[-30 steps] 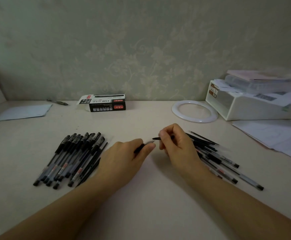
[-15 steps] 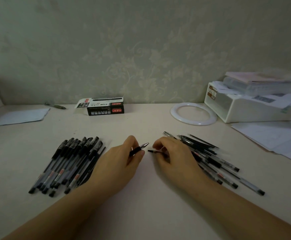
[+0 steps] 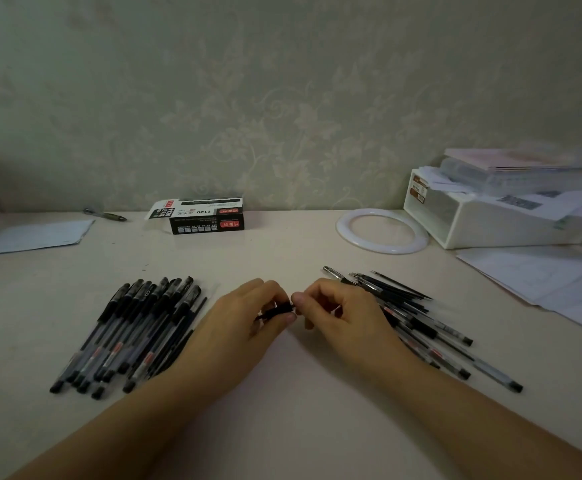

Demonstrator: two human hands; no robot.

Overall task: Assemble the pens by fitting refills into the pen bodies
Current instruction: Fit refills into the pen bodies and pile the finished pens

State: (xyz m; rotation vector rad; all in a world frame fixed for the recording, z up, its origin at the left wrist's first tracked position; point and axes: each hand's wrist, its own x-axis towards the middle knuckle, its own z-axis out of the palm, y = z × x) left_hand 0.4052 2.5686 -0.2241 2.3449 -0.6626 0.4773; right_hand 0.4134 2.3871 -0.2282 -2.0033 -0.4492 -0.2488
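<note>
Head view: both hands, left and right, pinch one black pen; pen box contents hidden.

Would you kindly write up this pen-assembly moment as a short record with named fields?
left hand: left hand grips the black pen piece at the table's middle
right hand: right hand pinches the same piece from the other end
pile on left: capped pens lying side by side
pile on right: loose refills and pen bodies, crossed over each other
at back: pen box, white ring, white bin with papers
surface: pale table
</note>
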